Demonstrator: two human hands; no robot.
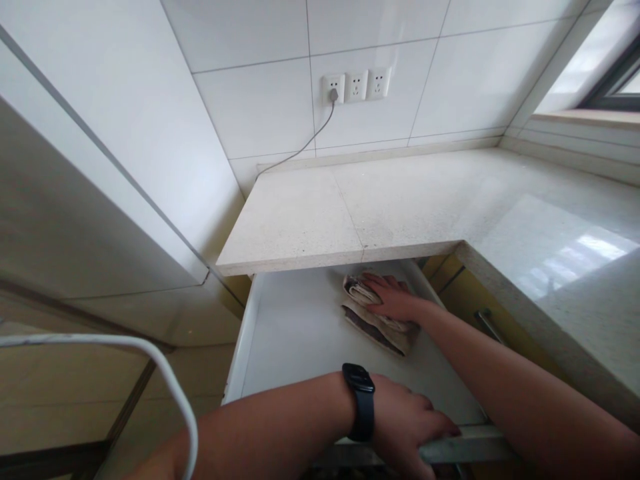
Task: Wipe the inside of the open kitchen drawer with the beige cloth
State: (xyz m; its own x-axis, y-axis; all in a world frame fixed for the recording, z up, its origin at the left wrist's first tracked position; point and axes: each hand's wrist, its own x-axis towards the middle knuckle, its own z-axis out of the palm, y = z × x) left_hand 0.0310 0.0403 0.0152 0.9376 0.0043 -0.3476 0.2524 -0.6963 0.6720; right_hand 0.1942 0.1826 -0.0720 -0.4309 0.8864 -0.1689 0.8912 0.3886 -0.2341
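Observation:
A white drawer point(280, 327) stands pulled out under the stone countertop point(380, 200). Inside it, at the back right, lies a folded beige cloth point(385, 330) with dark stripes. My right hand point(393, 297) rests flat on top of that cloth, fingers stretched toward the back. My left hand point(407, 427), with a black watch on the wrist, is curled over the drawer's metal front edge point(470, 445), gripping it.
A tiled wall behind the counter carries three sockets point(356, 85) with a grey cable point(305, 143) plugged into the left one. A window sill point(580, 120) is at the right. A white cord point(170, 387) loops at the lower left. A yellow cabinet front point(480, 313) with a handle sits beside the drawer.

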